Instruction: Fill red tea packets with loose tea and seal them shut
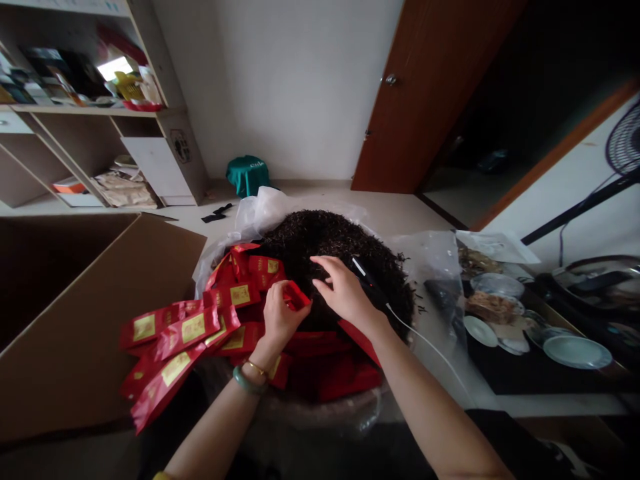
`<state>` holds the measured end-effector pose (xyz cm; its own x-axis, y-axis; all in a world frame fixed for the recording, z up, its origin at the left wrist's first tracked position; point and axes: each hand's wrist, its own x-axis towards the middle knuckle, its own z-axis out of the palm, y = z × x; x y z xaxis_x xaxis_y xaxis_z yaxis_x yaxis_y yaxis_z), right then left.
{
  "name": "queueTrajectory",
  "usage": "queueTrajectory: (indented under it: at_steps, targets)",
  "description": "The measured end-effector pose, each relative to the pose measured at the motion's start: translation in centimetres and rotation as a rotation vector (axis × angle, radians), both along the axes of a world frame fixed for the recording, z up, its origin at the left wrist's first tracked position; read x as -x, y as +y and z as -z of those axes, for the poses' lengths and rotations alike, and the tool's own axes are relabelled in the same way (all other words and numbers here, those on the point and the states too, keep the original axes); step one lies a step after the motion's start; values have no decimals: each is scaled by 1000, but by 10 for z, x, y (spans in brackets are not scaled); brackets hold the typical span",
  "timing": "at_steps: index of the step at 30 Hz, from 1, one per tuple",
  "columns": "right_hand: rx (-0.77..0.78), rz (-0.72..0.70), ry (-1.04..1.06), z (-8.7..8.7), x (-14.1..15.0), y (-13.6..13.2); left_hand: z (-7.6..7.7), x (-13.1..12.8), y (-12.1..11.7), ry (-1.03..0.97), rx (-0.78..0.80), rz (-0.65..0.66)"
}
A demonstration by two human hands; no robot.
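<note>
My left hand (281, 313) is closed around a red foil pouch (298, 296), whose open mouth faces up and right. To its right my right hand (345, 287) hangs over the dark loose tea leaves (325, 230), thumb and fingers apart, with nothing visible between them. The leaves form a wide heap on clear plastic sheeting. Several red pouches with gold labels (193, 328) lie piled left of my left hand. More red pouches (340, 380) lie below my hands. A black device (367, 277) with a light tip and white cable rests on the leaves by my right hand.
A large open cardboard box (100, 320) stands at the left. On the right, a low table holds a pale green dish (577, 351) and small plates. A teal-covered stool (249, 175) is by the wall. A brown door (425, 87) and a fan (625, 143) are farther off.
</note>
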<state>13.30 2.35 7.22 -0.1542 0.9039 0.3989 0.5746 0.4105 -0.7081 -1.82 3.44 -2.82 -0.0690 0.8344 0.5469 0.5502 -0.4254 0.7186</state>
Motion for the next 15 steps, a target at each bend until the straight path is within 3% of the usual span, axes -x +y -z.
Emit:
queueTrajectory:
  at_steps: [4,7,10,15]
  targets:
    - [181,-19,7,7,-2,0,-3,-3,-4,-90,-12,48]
    - [137,-10,-24,4,6,-5,-3,-5,-5,-112,-11,78]
    - [103,-27,-189,-2,13,-11,-1,-4,-6,-94,-9,63]
    - [230,-56,-560,-2,14,-14,-5,-3,-7,10,16,36]
